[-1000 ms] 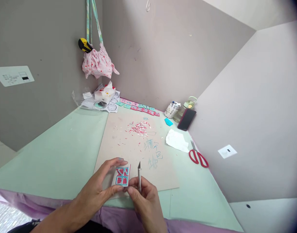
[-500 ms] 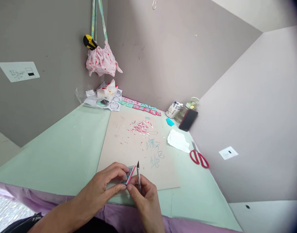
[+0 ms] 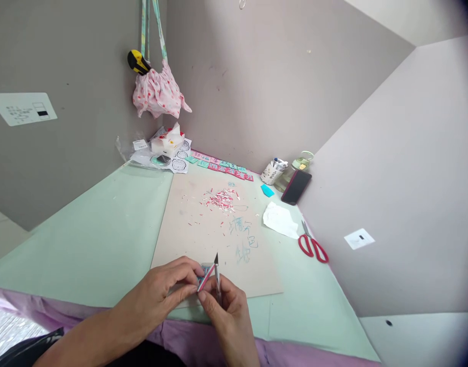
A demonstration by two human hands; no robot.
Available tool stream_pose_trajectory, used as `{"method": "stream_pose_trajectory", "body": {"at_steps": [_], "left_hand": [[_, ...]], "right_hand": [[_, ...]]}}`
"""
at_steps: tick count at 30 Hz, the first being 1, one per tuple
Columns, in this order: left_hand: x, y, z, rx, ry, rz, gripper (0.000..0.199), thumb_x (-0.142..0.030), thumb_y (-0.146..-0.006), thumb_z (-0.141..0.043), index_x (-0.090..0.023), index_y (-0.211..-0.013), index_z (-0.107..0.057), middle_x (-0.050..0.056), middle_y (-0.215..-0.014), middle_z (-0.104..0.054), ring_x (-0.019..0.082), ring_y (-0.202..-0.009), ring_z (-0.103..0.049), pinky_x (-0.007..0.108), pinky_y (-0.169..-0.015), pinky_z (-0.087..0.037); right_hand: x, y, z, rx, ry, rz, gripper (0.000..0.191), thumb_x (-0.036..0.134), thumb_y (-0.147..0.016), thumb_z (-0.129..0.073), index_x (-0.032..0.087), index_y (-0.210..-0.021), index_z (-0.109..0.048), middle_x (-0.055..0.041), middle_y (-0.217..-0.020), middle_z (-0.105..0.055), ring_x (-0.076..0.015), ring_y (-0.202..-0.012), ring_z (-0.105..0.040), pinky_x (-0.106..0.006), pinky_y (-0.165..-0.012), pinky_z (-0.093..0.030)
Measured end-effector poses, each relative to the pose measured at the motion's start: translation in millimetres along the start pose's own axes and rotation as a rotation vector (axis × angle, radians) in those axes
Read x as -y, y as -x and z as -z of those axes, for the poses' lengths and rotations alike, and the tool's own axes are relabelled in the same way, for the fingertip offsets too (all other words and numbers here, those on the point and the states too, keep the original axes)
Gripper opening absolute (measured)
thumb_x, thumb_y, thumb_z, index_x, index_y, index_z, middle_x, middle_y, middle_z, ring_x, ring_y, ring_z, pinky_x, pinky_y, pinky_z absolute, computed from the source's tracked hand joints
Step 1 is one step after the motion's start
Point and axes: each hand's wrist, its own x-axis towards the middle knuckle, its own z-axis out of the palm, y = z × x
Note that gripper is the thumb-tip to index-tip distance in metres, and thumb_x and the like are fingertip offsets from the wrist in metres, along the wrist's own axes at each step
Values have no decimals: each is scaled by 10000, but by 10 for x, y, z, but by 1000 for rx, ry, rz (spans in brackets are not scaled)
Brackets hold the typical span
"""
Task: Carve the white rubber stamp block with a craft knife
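Note:
A small layered carving block (image 3: 205, 278), pink and white along its edge with blue marks on its face, is pinched in my left hand (image 3: 168, 288). It is held tilted near the board's front edge, and my fingers cover part of it. My right hand (image 3: 230, 309) grips a craft knife (image 3: 217, 279) with a silver handle, its dark pointed blade standing up beside the block. The right thumb and fingertips also touch the block's lower corner. Beyond both hands, a heap of pink and white shavings (image 3: 223, 200) lies on the beige board (image 3: 180, 224).
Red-handled scissors (image 3: 313, 248), a crumpled white tissue (image 3: 279, 220), a phone (image 3: 296, 187), a pen can (image 3: 274, 171) and a blue piece (image 3: 267, 190) are at the right. Small lettered tiles (image 3: 222, 168) line the back. A tissue pack (image 3: 168, 141) lies back left, below a hanging pink bag (image 3: 159, 92).
The block has turned slightly in my fingers, showing more of its blue-marked face and striped edge. Both hands stay almost in place, and the view has shifted a little.

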Motion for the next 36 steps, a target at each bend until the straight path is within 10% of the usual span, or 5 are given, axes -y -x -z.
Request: {"method": "stream_pose_trajectory", "body": {"at_steps": [36], "left_hand": [[-179, 0, -72, 51, -343, -234, 264, -84, -1013, -397, -220, -1025, -623, 32, -1056, -667, 143, -915, -687, 222, -850, -554]], "right_hand": [[-14, 25, -3, -10, -87, -24, 263, 359, -831, -729, 191, -727, -556, 28, -709, -486, -148, -700, -379, -283, -662, -330]]}}
